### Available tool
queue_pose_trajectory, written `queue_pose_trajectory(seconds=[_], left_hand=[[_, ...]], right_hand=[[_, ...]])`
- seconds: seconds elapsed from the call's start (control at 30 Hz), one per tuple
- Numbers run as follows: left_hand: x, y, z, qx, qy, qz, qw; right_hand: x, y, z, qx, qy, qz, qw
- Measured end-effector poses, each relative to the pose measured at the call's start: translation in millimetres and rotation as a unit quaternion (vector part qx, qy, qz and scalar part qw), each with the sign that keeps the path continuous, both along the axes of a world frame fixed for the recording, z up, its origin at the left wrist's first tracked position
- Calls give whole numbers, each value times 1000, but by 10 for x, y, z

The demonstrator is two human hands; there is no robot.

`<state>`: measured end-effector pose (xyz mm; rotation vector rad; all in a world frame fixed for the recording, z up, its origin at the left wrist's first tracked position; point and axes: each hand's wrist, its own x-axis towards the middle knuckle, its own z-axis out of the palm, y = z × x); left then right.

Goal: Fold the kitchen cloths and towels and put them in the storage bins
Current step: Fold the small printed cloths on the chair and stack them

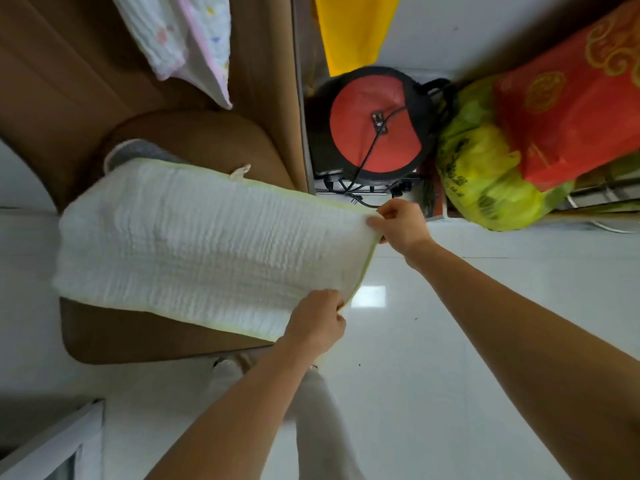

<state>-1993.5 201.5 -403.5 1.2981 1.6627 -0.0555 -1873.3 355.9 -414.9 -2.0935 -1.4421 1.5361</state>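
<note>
A white towel with a pale green-yellow border is lying spread over the brown seat of a padded chair or sofa, its left end draping over the seat's left edge and its right end reaching out past the seat's right edge, above the pale tiled floor. The left hand is pinching the near right corner of the towel, fingers curled around the hem. The right hand is pinching the far right corner, thumb and fingertips closed on the green border. Both forearms are reaching in from the lower right of the view, and the towel's short right edge is running taut between the two hands.

A small loop tag is sticking up from the towel's far long edge. Just beyond that edge, a grey cloth is partly showing on the seat. Higher on the brown backrest, a white cloth with pink trim and small coloured prints is hanging down. A yellow cloth is hanging near the top of the view. To the right of the seat, a round red and black appliance with a black cable is sitting on the floor, beside a yellow-green plastic bag and a red bag with gold patterns.
</note>
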Motion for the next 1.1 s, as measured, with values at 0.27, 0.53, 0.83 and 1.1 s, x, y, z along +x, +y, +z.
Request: queue_pose_trajectory(seconds=[0.27,0.53,0.83,1.1], left_hand=[[409,194,417,-84,-153,-30,984],[-546,6,613,-36,-122,184,975],[-1973,-613,593,59,-31,360,931],[-2592,-793,298,95,114,384,911]], right_hand=[[411,-54,463,24,-12,-55,998],[-222,-169,681,5,77,-4,997],[-1929,-301,631,62,129,133,981],[-2961,-350,518,214,-35,340,915]])
